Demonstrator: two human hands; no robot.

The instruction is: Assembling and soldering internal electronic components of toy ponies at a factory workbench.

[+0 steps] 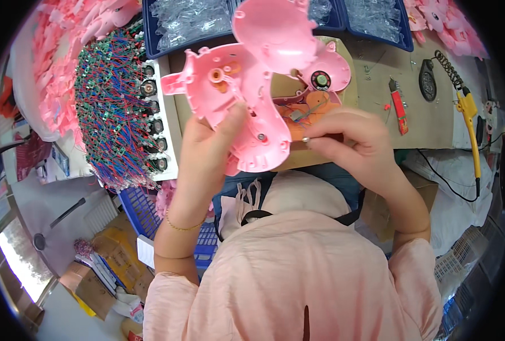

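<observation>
My left hand [210, 142] grips a pink plastic toy shell half [267, 128], its hollow inside turned up, with the thumb over the inner wall. A round brass-coloured part sits in a post inside it. Beside the shell, my right hand [352, 142] pinches a small shiny metal piece [306, 139] between thumb and forefinger; its exact kind is too small to tell. Beyond, partly covered, lies another pink shell part [336, 67] with a round black speaker [321, 80] in it. An orange piece [315, 108] with thin wires is partly hidden behind my right hand.
Wired green circuit boards [110, 102] with speakers are heaped at left, beside pink parts [59, 68]. Blue trays [377, 25] of clear plastic pieces stand at the back. A red-handled cutter [398, 111], black oval object [427, 82] and yellow soldering iron [468, 113] are at right.
</observation>
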